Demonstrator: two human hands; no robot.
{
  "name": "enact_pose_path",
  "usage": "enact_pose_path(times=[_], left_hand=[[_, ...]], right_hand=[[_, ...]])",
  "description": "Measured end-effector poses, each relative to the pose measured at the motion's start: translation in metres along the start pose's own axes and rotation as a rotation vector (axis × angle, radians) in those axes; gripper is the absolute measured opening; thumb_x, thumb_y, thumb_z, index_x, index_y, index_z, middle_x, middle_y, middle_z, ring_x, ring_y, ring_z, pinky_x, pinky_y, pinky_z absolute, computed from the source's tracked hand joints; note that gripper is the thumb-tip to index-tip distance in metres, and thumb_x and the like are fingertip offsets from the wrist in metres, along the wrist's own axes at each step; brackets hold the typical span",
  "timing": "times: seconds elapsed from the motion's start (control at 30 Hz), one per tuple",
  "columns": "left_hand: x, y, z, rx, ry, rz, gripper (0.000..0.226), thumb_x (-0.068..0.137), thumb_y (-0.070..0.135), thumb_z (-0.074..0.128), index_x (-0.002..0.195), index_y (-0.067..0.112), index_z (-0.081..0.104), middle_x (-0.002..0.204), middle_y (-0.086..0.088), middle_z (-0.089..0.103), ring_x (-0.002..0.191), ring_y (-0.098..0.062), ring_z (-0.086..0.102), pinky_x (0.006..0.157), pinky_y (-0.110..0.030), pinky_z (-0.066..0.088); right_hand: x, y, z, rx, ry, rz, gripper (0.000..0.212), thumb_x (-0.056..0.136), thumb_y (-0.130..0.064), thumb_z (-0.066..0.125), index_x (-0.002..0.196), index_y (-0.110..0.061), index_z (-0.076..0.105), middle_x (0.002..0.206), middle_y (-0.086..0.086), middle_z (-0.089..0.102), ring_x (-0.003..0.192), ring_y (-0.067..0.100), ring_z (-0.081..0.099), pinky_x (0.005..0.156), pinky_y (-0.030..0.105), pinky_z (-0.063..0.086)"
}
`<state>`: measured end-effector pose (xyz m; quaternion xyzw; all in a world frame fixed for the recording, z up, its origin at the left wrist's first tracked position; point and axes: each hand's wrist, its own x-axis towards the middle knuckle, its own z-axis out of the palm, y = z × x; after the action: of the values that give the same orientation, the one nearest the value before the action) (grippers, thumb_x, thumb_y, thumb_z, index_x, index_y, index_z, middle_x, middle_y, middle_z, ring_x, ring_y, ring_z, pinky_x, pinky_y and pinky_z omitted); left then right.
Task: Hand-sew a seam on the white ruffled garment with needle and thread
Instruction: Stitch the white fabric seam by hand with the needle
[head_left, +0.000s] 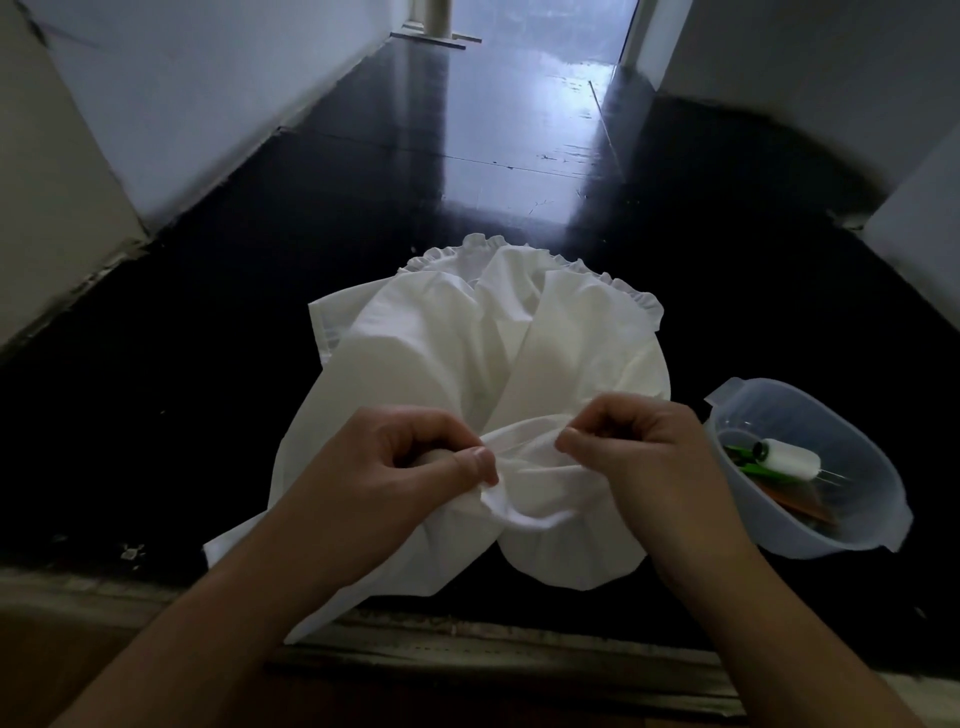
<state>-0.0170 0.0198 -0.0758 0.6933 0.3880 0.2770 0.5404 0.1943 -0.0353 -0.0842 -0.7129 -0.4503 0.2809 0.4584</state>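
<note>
Garment (467, 358), white and ruffled, lies on the dark floor (208, 389) at the centre, its long axis running from 6 o'clock near the person toward 12 o'clock, with the frilled edge at the far end. At 7 o'clock the left hand (410, 467) pinches a bunched fold between thumb and curled fingers. Just beside it, at 5 o'clock, the right hand (639, 457) pinches the same fold. At 3 o'clock a clear plastic bowl (852, 535) holds a spool of white thread (787, 460).

white ruffled garment (483, 343) bunched on dark floor, near edge lifted.
</note>
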Motion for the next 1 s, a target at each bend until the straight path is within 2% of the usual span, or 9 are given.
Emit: enact_pose_path(times=[0.2, 0.27, 0.37, 0.43, 0.53, 0.6, 0.7, 0.83, 1.0], left_hand=[[0.0, 0.0, -0.001, -0.017, 0.009, -0.002, 0.02, 0.093, 0.019, 0.073, 0.074, 0.022, 0.081, 0.074, -0.002, 0.074, 0.076, -0.019, 0.07, 0.068, -0.01, 0.046], [-0.001, 0.0, -0.001, -0.007, 0.003, 0.001, 0.021, 0.093, 0.02, 0.073, 0.074, 0.023, 0.081, 0.07, 0.001, 0.073, 0.07, -0.009, 0.067, 0.067, -0.01, 0.046], [0.0, -0.002, 0.0, 0.017, -0.004, 0.015, 0.017, 0.093, 0.026, 0.074, 0.077, 0.025, 0.081, 0.069, -0.01, 0.069, 0.066, -0.022, 0.062, 0.065, -0.019, 0.045], [0.0, -0.003, 0.001, 0.021, -0.012, 0.032, 0.015, 0.093, 0.033, 0.077, 0.081, 0.025, 0.081, 0.07, -0.014, 0.068, 0.065, -0.03, 0.06, 0.065, -0.026, 0.043], [0.001, -0.004, 0.001, 0.018, -0.021, 0.057, 0.019, 0.087, 0.04, 0.071, 0.083, 0.025, 0.081, 0.07, -0.015, 0.067, 0.066, -0.033, 0.06, 0.064, -0.029, 0.044], [0.001, -0.004, 0.0, 0.021, -0.013, 0.059, 0.018, 0.086, 0.04, 0.07, 0.082, 0.027, 0.082, 0.068, -0.005, 0.069, 0.066, -0.027, 0.063, 0.065, -0.028, 0.045], [0.001, -0.003, 0.0, 0.021, -0.016, 0.048, 0.014, 0.09, 0.036, 0.077, 0.082, 0.025, 0.082, 0.071, -0.008, 0.071, 0.075, -0.035, 0.066, 0.067, -0.029, 0.047], [0.0, -0.002, 0.0, 0.016, 0.004, 0.015, 0.017, 0.091, 0.027, 0.073, 0.076, 0.025, 0.081, 0.073, -0.003, 0.074, 0.075, -0.025, 0.07, 0.065, -0.016, 0.047], [0.0, 0.0, -0.001, 0.019, 0.034, -0.009, 0.02, 0.091, 0.025, 0.072, 0.074, 0.026, 0.081, 0.078, -0.001, 0.076, 0.079, -0.02, 0.072, 0.067, -0.013, 0.049]], right_hand=[[0.006, 0.01, -0.01, -0.333, 0.144, 0.043, 0.019, 0.084, -0.012, 0.073, 0.068, -0.021, 0.071, 0.056, -0.006, 0.062, 0.06, -0.002, 0.057, 0.048, 0.014, 0.04], [0.0, 0.002, -0.011, -0.33, 0.091, -0.024, 0.02, 0.086, -0.01, 0.07, 0.09, -0.029, 0.071, 0.062, -0.008, 0.057, 0.059, 0.001, 0.055, 0.049, 0.015, 0.041], [-0.011, -0.013, -0.009, -0.193, -0.13, -0.18, 0.044, 0.087, -0.005, 0.07, 0.116, -0.038, 0.063, 0.069, -0.005, 0.05, 0.06, 0.004, 0.05, 0.058, 0.017, 0.045], [-0.018, -0.021, -0.002, -0.149, -0.278, -0.258, 0.033, 0.089, -0.009, 0.073, 0.109, -0.035, 0.069, 0.064, -0.004, 0.046, 0.058, 0.006, 0.047, 0.059, 0.016, 0.043], [-0.021, -0.021, 0.01, -0.099, -0.334, -0.253, 0.007, 0.089, -0.023, 0.077, 0.085, -0.025, 0.072, 0.058, 0.003, 0.045, 0.053, 0.014, 0.042, 0.054, 0.025, 0.039], [-0.02, -0.017, 0.011, -0.084, -0.294, -0.26, 0.019, 0.089, -0.023, 0.077, 0.074, -0.019, 0.066, 0.06, 0.008, 0.05, 0.053, 0.014, 0.042, 0.053, 0.025, 0.037], [-0.018, -0.014, 0.009, -0.095, -0.257, -0.241, 0.023, 0.091, -0.015, 0.076, 0.071, -0.018, 0.064, 0.06, 0.006, 0.054, 0.052, 0.005, 0.044, 0.053, 0.017, 0.037], [-0.014, -0.009, 0.006, -0.205, -0.176, -0.214, 0.021, 0.093, -0.017, 0.072, 0.073, -0.021, 0.065, 0.063, 0.001, 0.061, 0.052, 0.008, 0.053, 0.051, 0.021, 0.044], [-0.011, -0.006, 0.002, -0.256, -0.066, -0.149, 0.018, 0.088, -0.021, 0.068, 0.071, -0.021, 0.066, 0.061, 0.001, 0.064, 0.053, 0.016, 0.058, 0.049, 0.019, 0.043]])
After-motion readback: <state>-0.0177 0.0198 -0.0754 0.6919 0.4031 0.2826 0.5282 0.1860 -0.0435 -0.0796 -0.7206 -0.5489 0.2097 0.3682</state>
